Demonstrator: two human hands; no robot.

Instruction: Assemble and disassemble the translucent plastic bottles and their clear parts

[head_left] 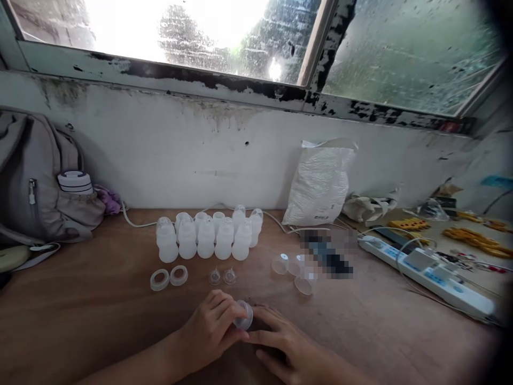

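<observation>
My left hand [218,323] is closed on a translucent bottle collar [243,315] just above the wooden table, its thumb and fingers pinching the left side. Across from it, my right hand [280,339] has its fingers stretched out and apart, the fingertips at the collar's right edge. Beyond the hands lie two clear silicone nipples [222,276]. Two loose collar rings [169,278] rest to their left. Several clear dome caps [294,270] lie to the right. Frosted baby bottles [206,240] stand upright in rows behind, some topped with clear caps.
A grey backpack [40,176] with a white cup sits at the left. Against the wall leans a white plastic bag [320,184]. A blurred dark object [328,256], a power strip [433,278] with cables and yellow cable bundles [476,240] lie at the right.
</observation>
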